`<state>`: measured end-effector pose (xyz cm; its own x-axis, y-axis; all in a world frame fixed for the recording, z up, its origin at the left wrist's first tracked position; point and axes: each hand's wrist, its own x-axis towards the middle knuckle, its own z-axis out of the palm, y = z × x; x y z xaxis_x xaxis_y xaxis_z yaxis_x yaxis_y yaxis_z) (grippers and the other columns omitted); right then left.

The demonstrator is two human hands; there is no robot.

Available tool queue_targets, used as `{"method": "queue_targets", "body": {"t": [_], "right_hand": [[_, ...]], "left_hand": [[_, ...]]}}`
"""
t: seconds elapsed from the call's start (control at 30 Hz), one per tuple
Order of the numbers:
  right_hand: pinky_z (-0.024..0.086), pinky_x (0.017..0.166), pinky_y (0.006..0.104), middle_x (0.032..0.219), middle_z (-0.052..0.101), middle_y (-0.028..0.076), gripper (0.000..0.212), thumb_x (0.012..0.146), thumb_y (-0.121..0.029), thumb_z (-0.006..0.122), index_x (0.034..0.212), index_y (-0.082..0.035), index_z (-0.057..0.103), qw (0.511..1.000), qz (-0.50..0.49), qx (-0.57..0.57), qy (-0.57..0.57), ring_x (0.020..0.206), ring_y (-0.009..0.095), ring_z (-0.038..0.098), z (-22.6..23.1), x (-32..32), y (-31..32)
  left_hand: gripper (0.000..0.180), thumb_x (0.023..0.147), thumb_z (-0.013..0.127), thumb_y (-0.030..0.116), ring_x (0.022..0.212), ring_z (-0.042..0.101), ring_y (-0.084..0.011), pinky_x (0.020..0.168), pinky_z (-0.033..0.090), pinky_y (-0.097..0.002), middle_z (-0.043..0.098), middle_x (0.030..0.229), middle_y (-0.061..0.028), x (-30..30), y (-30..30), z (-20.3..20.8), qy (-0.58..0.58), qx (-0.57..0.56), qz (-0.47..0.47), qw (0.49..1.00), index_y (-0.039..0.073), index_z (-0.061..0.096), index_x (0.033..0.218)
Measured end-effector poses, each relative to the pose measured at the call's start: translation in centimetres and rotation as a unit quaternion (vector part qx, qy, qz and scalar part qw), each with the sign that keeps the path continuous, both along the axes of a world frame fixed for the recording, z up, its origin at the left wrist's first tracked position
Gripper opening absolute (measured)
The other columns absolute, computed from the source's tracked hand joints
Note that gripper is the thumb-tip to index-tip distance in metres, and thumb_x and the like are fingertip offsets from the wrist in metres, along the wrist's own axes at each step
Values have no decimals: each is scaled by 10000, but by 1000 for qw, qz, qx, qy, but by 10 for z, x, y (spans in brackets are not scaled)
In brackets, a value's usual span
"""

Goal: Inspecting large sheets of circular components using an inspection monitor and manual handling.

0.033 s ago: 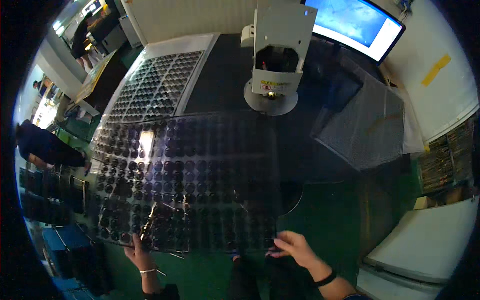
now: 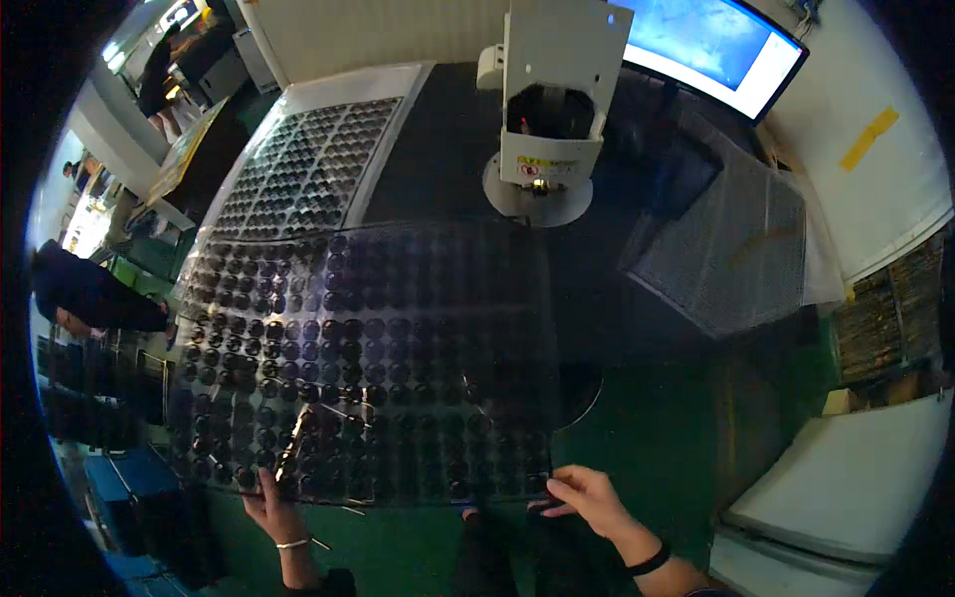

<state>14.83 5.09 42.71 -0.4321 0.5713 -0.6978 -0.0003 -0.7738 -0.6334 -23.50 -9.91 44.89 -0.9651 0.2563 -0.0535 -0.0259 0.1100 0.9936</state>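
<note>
I hold a large see-through sheet (image 2: 413, 373) patterned with rows of dark round spots, stretched out in front of me. My left hand (image 2: 274, 517) pinches its near edge toward the left corner, thumb on top. At the near right corner my right hand (image 2: 587, 496) grips the same sheet between thumb and fingers. The sheet's far part lies over or just above the dark table (image 2: 418, 189); I cannot tell if it touches. A similar sheet with round spots (image 2: 308, 169) lies on the table's far left.
A white machine (image 2: 552, 149) with a round base stands at the table's back, beside a lit monitor (image 2: 711, 50). A clear mesh-patterned sheet (image 2: 731, 239) lies on the right. White cabinet (image 2: 846, 478) stands low right. A person in dark clothes (image 2: 95, 289) is at the left.
The sheet in my hands has shifted slightly left, and the bright glare on its upper left has faded. Both hands keep their hold.
</note>
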Motion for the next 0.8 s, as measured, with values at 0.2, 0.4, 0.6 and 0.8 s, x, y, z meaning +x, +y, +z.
{"method": "queue_targets", "body": {"t": [0.2,0.4,0.6,0.8], "right_hand": [[565,597,322,829,578,98,195,826,-47,569,986,62,547,994,-92,43,-39,712,162,591,-1,5,-6],[552,564,278,835,579,85,272,818,-86,597,1050,40,531,981,-118,136,-69,696,140,587,-2,7,5],[533,547,253,783,586,72,365,803,-83,614,1130,17,487,961,-107,217,-137,661,104,572,5,4,18],[449,553,191,710,594,39,389,792,-66,626,1146,1,480,935,-120,290,-165,628,61,551,-9,2,30]], "left_hand": [[133,866,535,143,655,540,-86,573,477,-242,525,742,-3,20,18,7,103,-18,-10,994,35,467,832],[264,870,526,154,799,569,-121,651,511,-266,581,957,-66,26,39,2,75,36,-59,995,18,491,1094],[281,872,524,145,831,563,-141,646,503,-266,582,943,-71,23,50,-12,87,-19,-3,996,-13,468,1097],[212,871,529,135,813,560,-122,654,495,-256,591,937,-79,19,55,-19,169,-22,-55,984,-16,513,1019]]}}
